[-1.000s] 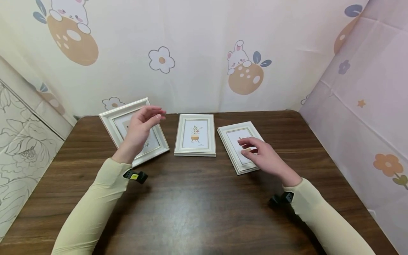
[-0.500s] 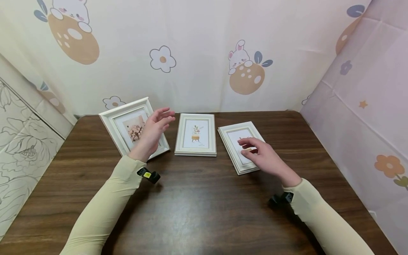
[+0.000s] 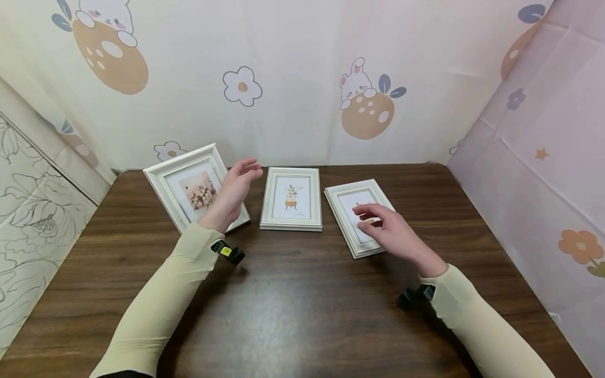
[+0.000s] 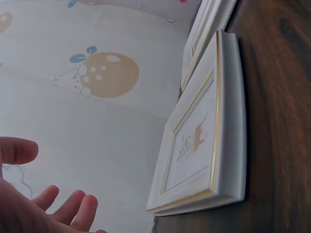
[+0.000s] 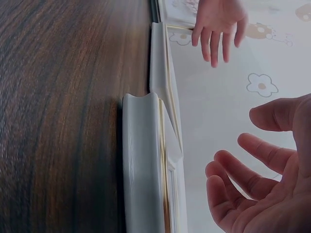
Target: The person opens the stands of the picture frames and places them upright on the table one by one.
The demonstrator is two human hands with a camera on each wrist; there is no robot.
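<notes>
My left hand (image 3: 231, 191) hovers in front of the left picture frame (image 3: 163, 178), fingers relaxed and holding nothing. That white frame stands tilted up, showing a photo of pink flowers; its lower part is partly behind my wrist. To the right of the hand lies the middle white picture frame (image 3: 291, 224), with a potted plant print; it also fills much of the left wrist view. My right hand (image 3: 389, 231) is held over the right picture frame (image 3: 347, 226), which lies at an angle. Its fingers are loosely bent with nothing between them, and they hide part of the print.
The frames stand along the back of a dark wooden table (image 3: 283, 310). Behind it hangs a pale curtain (image 3: 293, 94) printed with bunnies and flowers, and a similar cloth (image 3: 539, 126) borders the right side.
My left hand has moved right, off the face of the left frame, uncovering its flower photo. That frame has shifted slightly. My right hand has stayed in place.
</notes>
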